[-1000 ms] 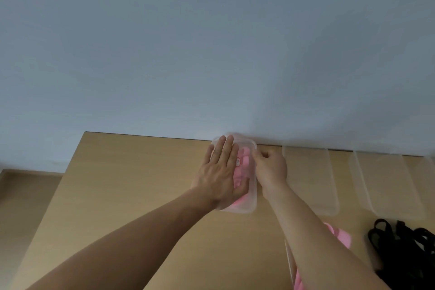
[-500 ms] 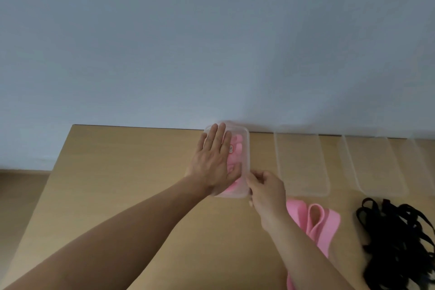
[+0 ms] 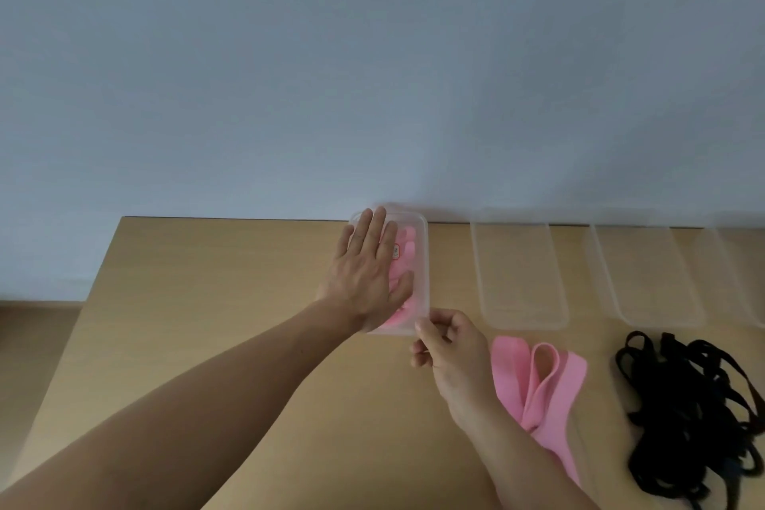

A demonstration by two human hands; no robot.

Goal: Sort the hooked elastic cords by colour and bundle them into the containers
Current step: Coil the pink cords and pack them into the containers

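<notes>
Pink-filled container under the flat, straight-fingered left hand, its near corner in the pinch of the right hand

From my end the wall reads as a flat, plain pale blue-grey. The table is a light tan with an even wood tone and a thin dark line along its far edge. The leftmost container is clear, slightly milky plastic, and the cords inside it show through as soft pink. On its top I can see a small sticker, white with a red outline; its print is too small to read. The containers to its right are the same colourless plastic, so the tan shows through them. The loose band is plain bubblegum pink, the tangle of cords solid black. The floor at the left is dull brown.
</notes>
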